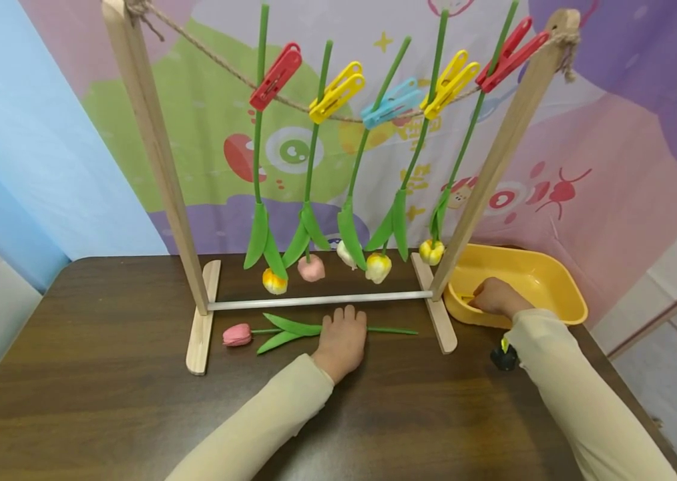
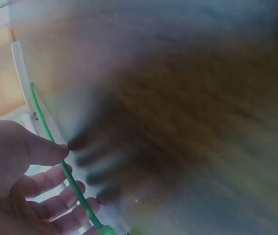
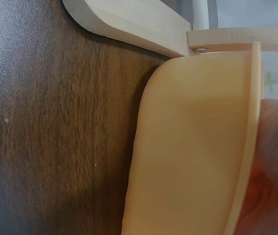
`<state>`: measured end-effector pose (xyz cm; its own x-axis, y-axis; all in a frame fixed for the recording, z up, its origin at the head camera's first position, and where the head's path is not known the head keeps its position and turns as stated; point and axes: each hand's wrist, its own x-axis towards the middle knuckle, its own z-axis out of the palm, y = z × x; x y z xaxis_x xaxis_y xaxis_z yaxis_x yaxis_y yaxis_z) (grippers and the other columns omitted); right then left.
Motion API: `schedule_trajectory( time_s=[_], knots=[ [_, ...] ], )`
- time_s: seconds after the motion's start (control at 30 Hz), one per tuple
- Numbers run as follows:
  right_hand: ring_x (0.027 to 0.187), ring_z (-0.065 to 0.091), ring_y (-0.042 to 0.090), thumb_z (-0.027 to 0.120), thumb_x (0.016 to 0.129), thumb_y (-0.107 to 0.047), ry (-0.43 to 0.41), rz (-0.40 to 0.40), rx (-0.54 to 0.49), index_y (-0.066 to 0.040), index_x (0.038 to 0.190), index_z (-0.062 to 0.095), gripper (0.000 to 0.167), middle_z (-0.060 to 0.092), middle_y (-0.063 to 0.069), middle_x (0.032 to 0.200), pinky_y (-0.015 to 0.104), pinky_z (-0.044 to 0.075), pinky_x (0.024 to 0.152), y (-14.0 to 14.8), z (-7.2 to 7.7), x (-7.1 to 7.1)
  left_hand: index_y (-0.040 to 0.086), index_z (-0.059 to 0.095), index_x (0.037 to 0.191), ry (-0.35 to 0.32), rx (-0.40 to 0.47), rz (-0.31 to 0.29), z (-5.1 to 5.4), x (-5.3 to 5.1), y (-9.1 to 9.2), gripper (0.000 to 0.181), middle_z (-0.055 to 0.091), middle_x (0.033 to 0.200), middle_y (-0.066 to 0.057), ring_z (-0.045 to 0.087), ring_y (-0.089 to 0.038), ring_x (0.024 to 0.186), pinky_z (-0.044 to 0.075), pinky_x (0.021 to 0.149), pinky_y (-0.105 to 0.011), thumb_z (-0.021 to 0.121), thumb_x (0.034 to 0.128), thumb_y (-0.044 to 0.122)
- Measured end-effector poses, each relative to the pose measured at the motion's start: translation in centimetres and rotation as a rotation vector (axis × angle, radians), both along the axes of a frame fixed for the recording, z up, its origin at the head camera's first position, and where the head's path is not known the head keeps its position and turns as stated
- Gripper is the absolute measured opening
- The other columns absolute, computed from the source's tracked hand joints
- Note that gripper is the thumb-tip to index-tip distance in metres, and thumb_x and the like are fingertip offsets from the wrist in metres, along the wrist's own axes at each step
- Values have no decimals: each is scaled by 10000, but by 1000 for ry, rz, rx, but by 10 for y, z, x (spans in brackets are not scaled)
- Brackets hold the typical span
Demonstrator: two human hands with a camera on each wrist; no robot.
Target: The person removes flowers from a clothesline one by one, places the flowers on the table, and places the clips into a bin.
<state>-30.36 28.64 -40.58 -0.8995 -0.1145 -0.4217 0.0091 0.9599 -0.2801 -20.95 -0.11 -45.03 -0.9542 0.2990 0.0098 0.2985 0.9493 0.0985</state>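
A pink artificial tulip [image 1: 237, 335] lies on the table, its green stem running under my left hand [image 1: 343, 341]. The fingers of that hand are spread over the stem; in the left wrist view the green stem [image 2: 75, 188] crosses between thumb and fingers. My right hand [image 1: 497, 297] reaches over the near rim into a yellow basin [image 1: 573, 310], fingers curled at a small yellow clothespin [image 1: 466, 298], mostly hidden by the hand. In the right wrist view the basin's wall [image 3: 193, 142] hides the fingertips.
A wooden frame [image 1: 161, 153] with a white crossbar [image 1: 320, 301] stands behind the lying tulip. On its rope [image 1: 218, 60], several tulips hang head down from red [image 1: 276, 77], yellow [image 1: 336, 92] and blue clothespins [image 1: 392, 103]. A printed cloth [image 1: 206, 174] is behind.
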Motion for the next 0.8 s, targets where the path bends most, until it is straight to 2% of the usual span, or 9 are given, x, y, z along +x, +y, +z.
schedule_trajectory(
  time_s=[0.17, 0.3, 0.4, 0.57, 0.67, 0.8],
  knots=[
    [917, 601, 340, 599, 833, -193, 36, -16, -46, 170, 1127, 558, 469, 621, 285, 1058, 433, 488, 834, 1, 0, 1, 73, 563, 1036, 18, 5, 1, -2, -1, -1, 193, 525, 995, -106, 520, -271, 961, 432, 781, -422, 613, 853, 108],
    [751, 591, 223, 597, 868, -222, 42, -55, -96, 160, 1177, 529, 496, 641, 186, 883, 325, 490, 699, 1, 5, 0, 72, 558, 1059, -11, 2, 1, -1, -1, -2, 209, 522, 1017, -110, 515, -280, 983, 432, 809, -435, 606, 860, 111],
    [686, 577, 172, 566, 901, -247, 46, -66, -109, 146, 1202, 518, 497, 635, 150, 829, 279, 473, 631, -2, 12, 1, 78, 556, 1085, -37, -8, 8, 2, -2, -3, 234, 522, 1041, -111, 508, -285, 1011, 420, 838, -450, 603, 861, 123],
    [744, 596, 199, 541, 922, -289, 88, -64, -134, 105, 1135, 577, 449, 649, 188, 930, 302, 485, 645, -12, 25, 8, 89, 558, 1123, -59, -27, 15, 5, 0, -7, 270, 527, 1067, -107, 504, -291, 1040, 401, 861, -467, 601, 864, 154],
    [742, 581, 204, 564, 908, -309, 145, -50, -146, 69, 1041, 630, 406, 657, 164, 900, 292, 466, 629, -18, 29, 14, 88, 556, 1107, -63, -23, 17, 9, 2, -11, 251, 526, 1059, -107, 504, -294, 1032, 400, 860, -471, 598, 874, 171],
    [707, 532, 191, 576, 901, -315, 210, -52, -158, 38, 972, 650, 367, 643, 121, 842, 262, 419, 590, -25, 34, 22, 78, 565, 1053, -12, 7, 15, 14, 9, -19, 212, 543, 1012, -107, 523, -293, 985, 407, 821, -465, 588, 897, 219]
  ],
)
